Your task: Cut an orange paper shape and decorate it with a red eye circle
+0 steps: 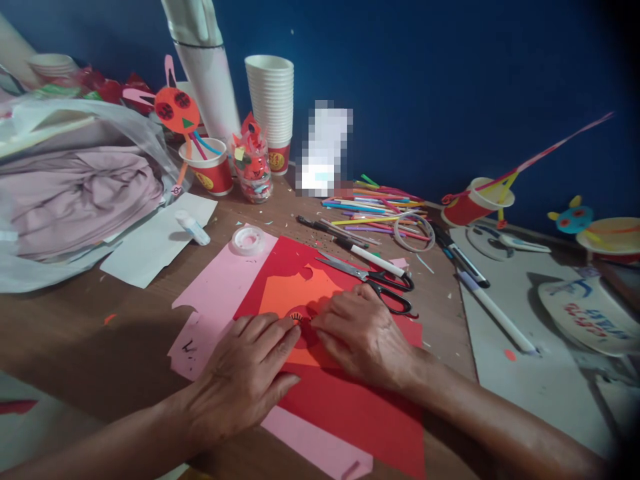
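Both hands work over a piece of orange paper (283, 283) that lies on a red sheet (370, 407). My left hand (250, 363) is open and lies flat, its index fingertip touching a small black eyelash-like piece (297, 318) on a dark red paper circle (301, 339). My right hand (363, 333) is closed, with bent fingers pinched together at the circle's right side. What sits between those fingertips is hidden, though a bit of black shows beside them. Black-handled scissors (373, 275) lie just beyond my right hand.
Pink paper (220, 280) spreads under the red sheet, with a white round lid (248, 241) on it. Behind are a glue stick (193, 228), stacked paper cups (270, 100), a decorated cup (213, 170) and coloured sticks (375, 207). Markers (495, 310) lie at right, a plastic bag (85, 193) at left.
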`<act>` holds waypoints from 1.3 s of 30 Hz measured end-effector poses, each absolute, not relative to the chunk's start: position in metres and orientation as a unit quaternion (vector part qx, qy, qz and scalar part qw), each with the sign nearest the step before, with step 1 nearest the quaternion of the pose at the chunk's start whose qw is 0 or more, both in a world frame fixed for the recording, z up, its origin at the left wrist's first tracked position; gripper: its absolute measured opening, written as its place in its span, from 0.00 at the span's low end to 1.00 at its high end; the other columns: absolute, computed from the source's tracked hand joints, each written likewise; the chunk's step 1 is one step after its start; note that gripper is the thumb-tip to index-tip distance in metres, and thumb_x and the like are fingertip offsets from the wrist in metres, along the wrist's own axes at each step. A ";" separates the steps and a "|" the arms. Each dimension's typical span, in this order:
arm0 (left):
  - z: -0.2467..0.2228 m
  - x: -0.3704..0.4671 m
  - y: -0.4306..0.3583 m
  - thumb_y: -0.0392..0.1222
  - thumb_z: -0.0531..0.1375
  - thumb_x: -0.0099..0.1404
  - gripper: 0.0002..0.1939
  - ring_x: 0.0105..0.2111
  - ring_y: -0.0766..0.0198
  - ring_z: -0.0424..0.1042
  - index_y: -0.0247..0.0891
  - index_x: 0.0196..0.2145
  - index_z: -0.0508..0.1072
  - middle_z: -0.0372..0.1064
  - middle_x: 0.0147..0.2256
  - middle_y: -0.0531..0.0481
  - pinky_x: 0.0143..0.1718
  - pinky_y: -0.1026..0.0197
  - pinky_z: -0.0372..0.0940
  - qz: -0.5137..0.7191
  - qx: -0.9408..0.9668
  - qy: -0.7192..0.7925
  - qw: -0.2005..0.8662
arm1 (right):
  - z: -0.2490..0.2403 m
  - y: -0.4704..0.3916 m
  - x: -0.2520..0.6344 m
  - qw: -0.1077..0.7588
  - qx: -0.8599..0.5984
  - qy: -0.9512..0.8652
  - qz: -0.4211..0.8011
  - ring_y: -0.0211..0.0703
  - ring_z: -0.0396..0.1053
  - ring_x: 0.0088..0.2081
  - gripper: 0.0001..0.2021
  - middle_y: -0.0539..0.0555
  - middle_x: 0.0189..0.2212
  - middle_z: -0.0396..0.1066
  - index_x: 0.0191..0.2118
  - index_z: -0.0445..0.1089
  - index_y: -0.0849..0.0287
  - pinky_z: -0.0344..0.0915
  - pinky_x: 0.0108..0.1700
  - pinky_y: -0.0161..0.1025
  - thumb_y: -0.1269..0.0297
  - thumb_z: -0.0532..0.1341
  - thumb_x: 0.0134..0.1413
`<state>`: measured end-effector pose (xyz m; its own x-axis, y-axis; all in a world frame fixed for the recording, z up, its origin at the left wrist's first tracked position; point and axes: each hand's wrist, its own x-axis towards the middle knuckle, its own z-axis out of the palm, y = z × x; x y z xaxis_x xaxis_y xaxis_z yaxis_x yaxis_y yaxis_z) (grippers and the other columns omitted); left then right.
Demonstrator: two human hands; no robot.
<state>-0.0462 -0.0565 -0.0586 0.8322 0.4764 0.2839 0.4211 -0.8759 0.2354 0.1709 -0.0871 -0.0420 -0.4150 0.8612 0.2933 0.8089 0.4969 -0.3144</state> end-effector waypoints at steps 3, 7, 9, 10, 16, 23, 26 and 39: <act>-0.060 -0.048 -0.058 0.38 0.51 0.65 0.17 0.43 0.51 0.63 0.30 0.49 0.68 0.70 0.46 0.41 0.42 0.49 0.59 0.177 0.953 0.230 0.081 | -0.042 -0.088 0.177 0.197 -0.452 -0.868 0.056 0.42 0.65 0.33 0.09 0.53 0.32 0.72 0.36 0.73 0.57 0.50 0.39 0.43 0.68 0.54 0.58; -0.061 -0.050 -0.059 0.38 0.52 0.65 0.17 0.44 0.51 0.63 0.30 0.49 0.68 0.69 0.47 0.42 0.43 0.49 0.59 0.168 0.954 0.232 0.088 | -0.047 -0.089 0.179 0.176 -0.431 -0.885 0.022 0.43 0.65 0.35 0.10 0.54 0.35 0.72 0.40 0.71 0.58 0.52 0.42 0.45 0.68 0.52 0.60; -0.061 -0.050 -0.059 0.39 0.52 0.65 0.17 0.44 0.51 0.63 0.30 0.50 0.68 0.70 0.47 0.42 0.43 0.49 0.58 0.164 0.953 0.239 0.088 | -0.050 -0.090 0.177 0.175 -0.439 -0.881 0.014 0.44 0.65 0.35 0.10 0.55 0.35 0.72 0.41 0.70 0.58 0.52 0.42 0.46 0.68 0.52 0.60; -0.061 -0.050 -0.060 0.39 0.52 0.65 0.18 0.44 0.51 0.63 0.30 0.50 0.67 0.69 0.47 0.42 0.43 0.49 0.58 0.162 0.952 0.243 0.088 | -0.052 -0.091 0.176 0.175 -0.445 -0.878 0.013 0.44 0.65 0.36 0.10 0.55 0.36 0.72 0.41 0.70 0.58 0.52 0.42 0.46 0.68 0.52 0.60; -0.061 -0.051 -0.060 0.39 0.52 0.65 0.19 0.46 0.51 0.62 0.29 0.52 0.66 0.67 0.50 0.41 0.45 0.49 0.57 0.156 0.952 0.250 0.086 | -0.056 -0.096 0.171 0.170 -0.462 -0.870 0.009 0.45 0.63 0.36 0.10 0.54 0.36 0.72 0.40 0.69 0.59 0.52 0.43 0.47 0.67 0.52 0.59; -0.061 -0.050 -0.060 0.39 0.52 0.64 0.21 0.47 0.51 0.62 0.30 0.53 0.64 0.66 0.52 0.40 0.45 0.49 0.58 0.138 0.952 0.259 0.087 | -0.051 -0.096 0.170 0.173 -0.459 -0.871 0.001 0.45 0.63 0.36 0.10 0.55 0.36 0.71 0.40 0.70 0.59 0.53 0.43 0.46 0.67 0.53 0.59; -0.061 -0.050 -0.059 0.39 0.53 0.64 0.21 0.47 0.51 0.62 0.31 0.53 0.64 0.66 0.52 0.41 0.46 0.49 0.57 0.134 0.951 0.260 0.095 | -0.052 -0.096 0.170 0.175 -0.459 -0.871 0.000 0.45 0.63 0.36 0.10 0.55 0.36 0.71 0.40 0.70 0.59 0.53 0.43 0.46 0.67 0.52 0.59; -0.059 -0.050 -0.059 0.39 0.53 0.64 0.21 0.47 0.51 0.62 0.31 0.54 0.63 0.65 0.53 0.41 0.45 0.49 0.58 0.124 0.953 0.260 0.098 | -0.053 -0.097 0.168 0.166 -0.475 -0.864 0.005 0.45 0.64 0.36 0.09 0.55 0.35 0.71 0.40 0.70 0.59 0.53 0.43 0.46 0.67 0.53 0.57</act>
<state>-0.0500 -0.0590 -0.0592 0.8341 0.5197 0.1851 0.4714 -0.8457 0.2504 0.1680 -0.0970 -0.0535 -0.4940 0.8225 0.2819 0.8190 0.5490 -0.1670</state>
